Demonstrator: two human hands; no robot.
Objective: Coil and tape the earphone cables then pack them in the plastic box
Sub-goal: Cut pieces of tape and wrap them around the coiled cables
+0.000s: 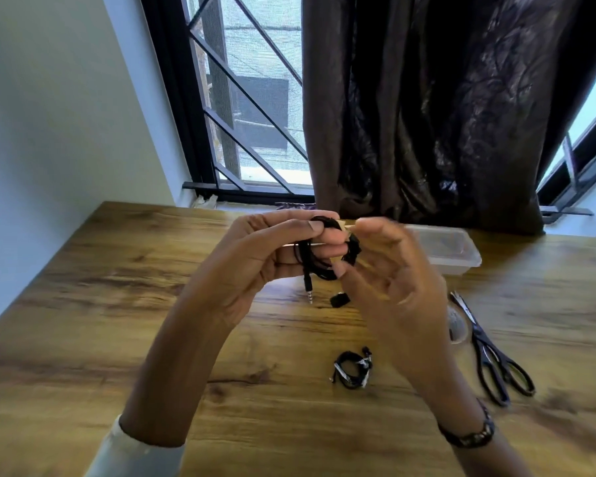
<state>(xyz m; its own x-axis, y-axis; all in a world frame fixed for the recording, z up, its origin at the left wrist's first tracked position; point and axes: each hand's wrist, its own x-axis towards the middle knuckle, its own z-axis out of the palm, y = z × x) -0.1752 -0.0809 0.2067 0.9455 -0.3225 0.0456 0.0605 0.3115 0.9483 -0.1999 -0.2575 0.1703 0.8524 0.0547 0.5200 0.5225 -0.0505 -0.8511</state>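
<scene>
My left hand (276, 249) grips a coiled black earphone cable (319, 266) above the wooden table (117, 304); its jack plug and an earbud dangle below. My right hand (389, 270), blurred, is at the coil's right side, and its thumb and forefinger pinch a strip of pale tape (345, 231) against the coil. A second coil of black cable (353, 369), bound with tape, lies on the table nearer to me. The clear plastic box (451, 251) stands behind my right hand, partly hidden by it.
Black scissors (492, 356) lie on the table at the right, beside a clear tape roll (457, 327). A dark curtain (444, 108) and a barred window (252, 98) are behind the table. A white wall is at the left.
</scene>
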